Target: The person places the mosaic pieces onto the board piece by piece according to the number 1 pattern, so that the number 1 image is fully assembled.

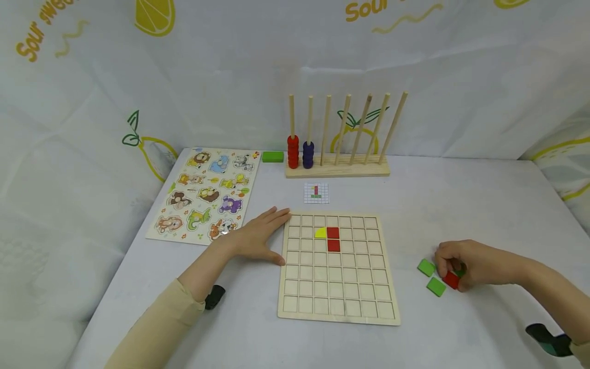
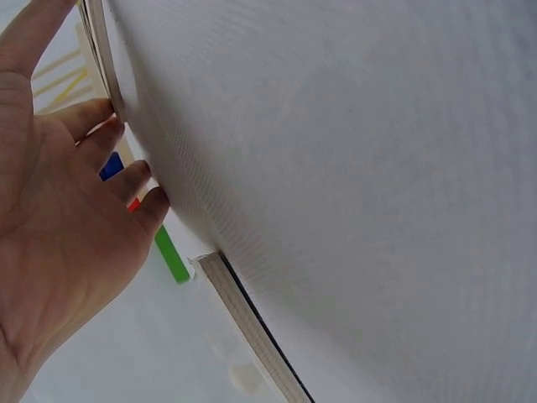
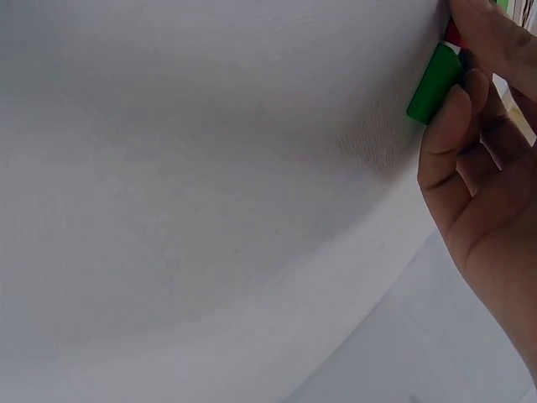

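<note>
- Right hand (image 1: 479, 264): thumb and fingers bent, apparently pinching one red tile (image 1: 450, 280)
- Said tile: right of the board, edges askew to the grid; squarish, no long axis evident
- Green tiles (image 1: 436, 286): beside that hand, unplaced
- Left hand (image 1: 258, 237): fingers extended, holding nothing, at the board's left edge
- Grid board (image 1: 336, 291): yellow quarter-round (image 1: 321, 233) and two red squares (image 1: 334, 246) placed, the squares lined front to back
- Pattern card (image 1: 316, 193): beyond; by it, work seems partway, green row lacking
</note>
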Tool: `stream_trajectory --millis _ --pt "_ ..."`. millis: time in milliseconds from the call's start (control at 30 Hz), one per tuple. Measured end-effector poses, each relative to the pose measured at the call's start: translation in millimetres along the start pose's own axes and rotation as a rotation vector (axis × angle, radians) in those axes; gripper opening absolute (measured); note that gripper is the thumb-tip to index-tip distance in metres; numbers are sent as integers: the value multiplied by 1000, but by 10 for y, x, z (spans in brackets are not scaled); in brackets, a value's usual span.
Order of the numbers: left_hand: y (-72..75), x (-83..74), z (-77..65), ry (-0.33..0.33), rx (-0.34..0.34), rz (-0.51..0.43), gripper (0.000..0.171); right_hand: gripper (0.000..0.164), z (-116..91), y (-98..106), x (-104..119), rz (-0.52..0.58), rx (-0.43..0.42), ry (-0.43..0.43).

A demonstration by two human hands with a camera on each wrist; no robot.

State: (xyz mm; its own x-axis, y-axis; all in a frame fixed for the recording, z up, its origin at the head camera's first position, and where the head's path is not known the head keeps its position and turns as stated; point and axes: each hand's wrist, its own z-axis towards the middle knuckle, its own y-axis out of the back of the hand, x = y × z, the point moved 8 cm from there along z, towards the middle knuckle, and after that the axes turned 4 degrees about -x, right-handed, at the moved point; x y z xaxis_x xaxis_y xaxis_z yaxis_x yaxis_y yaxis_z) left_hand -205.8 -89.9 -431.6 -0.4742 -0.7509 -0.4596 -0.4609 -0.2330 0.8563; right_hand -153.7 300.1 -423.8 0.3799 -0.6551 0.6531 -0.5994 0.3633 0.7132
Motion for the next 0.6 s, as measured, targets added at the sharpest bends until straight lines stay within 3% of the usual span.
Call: stream_trajectory --millis 600 --pt "-11 16 -2 1 -2 -2 108 40 5 106 -26 -119 -127 -68"
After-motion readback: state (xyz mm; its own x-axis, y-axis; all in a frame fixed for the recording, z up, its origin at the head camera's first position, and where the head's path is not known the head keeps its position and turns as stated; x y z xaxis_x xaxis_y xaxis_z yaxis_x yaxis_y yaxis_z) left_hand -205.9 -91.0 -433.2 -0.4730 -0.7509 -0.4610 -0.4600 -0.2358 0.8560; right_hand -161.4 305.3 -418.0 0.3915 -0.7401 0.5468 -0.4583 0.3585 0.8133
